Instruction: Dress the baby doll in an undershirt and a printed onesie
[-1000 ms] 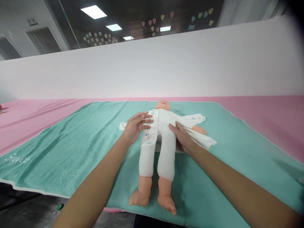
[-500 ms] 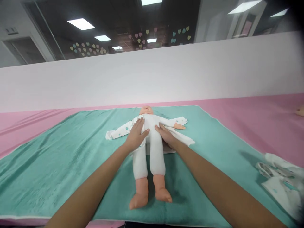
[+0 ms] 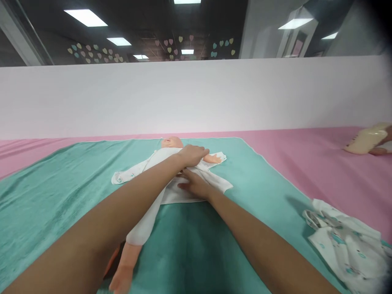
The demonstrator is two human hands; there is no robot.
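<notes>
A baby doll (image 3: pixel 142 228) with a white cloth body lies on its back, tilted, its head (image 3: pixel 172 141) at the far end and its legs swung to the left. A white printed baby shirt (image 3: pixel 128 174) is spread under it, one sleeve stretched out left. My left hand (image 3: pixel 193 156) reaches across the doll's torso, its fingers together and curled over the doll's side by the doll's arm (image 3: pixel 213 158). Just below, my right hand (image 3: pixel 196 184) rests on the shirt beside the doll, thumb and fingers apart. My left forearm hides part of the doll's body and one leg.
A green blanket (image 3: pixel 82 188) covers the pink surface (image 3: pixel 294 163). Folded white printed baby clothing (image 3: pixel 349 241) lies at the right. At the far right another person's hand (image 3: pixel 386 143) holds a pale yellow bottle (image 3: pixel 366 139). A white wall (image 3: pixel 196 98) stands behind.
The doll has tilted and its legs have swung left. My left hand has crossed right over its torso; my right hand has moved lower onto the shirt. The bottle has come into view.
</notes>
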